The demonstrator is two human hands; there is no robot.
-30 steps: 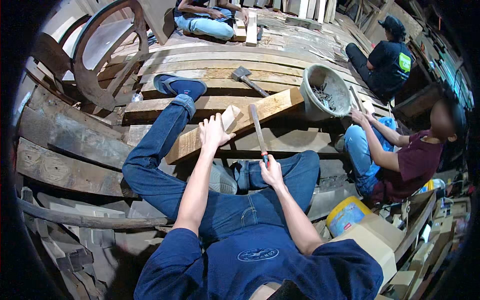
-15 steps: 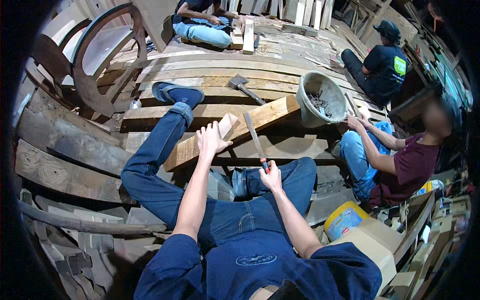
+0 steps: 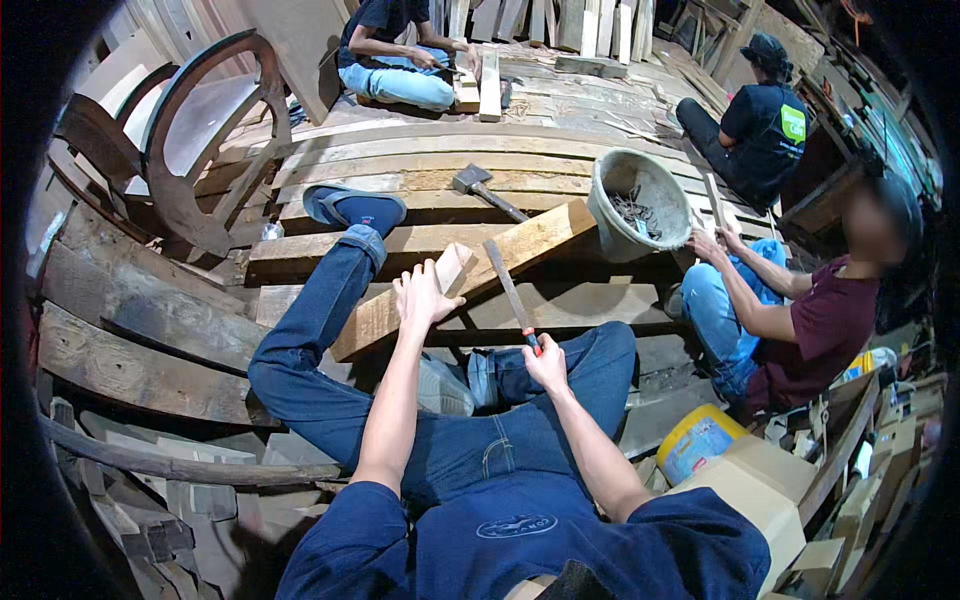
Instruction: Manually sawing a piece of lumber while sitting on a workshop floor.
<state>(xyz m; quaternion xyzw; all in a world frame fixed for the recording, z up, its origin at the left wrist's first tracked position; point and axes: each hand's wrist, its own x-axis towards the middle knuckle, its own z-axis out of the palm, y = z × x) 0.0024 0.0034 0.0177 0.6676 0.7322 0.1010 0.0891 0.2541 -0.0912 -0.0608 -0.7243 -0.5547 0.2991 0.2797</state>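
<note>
Your left hand (image 3: 420,296), fingers spread, has slid down onto the small wood block (image 3: 452,268) on the plank (image 3: 470,268). Your right hand (image 3: 546,362) still grips the chisel-like tool (image 3: 510,292), blade apparently resting on the plank, so the workpiece looks steadied.

I have one view only, from the left fisheye camera on the wearer's head. It looks steeply down and forward over the wearer's own lap and legs, close to both forearms rising from the lower edge. The far plank floor bends toward the dark round rim. No second view overlaps it.
</note>
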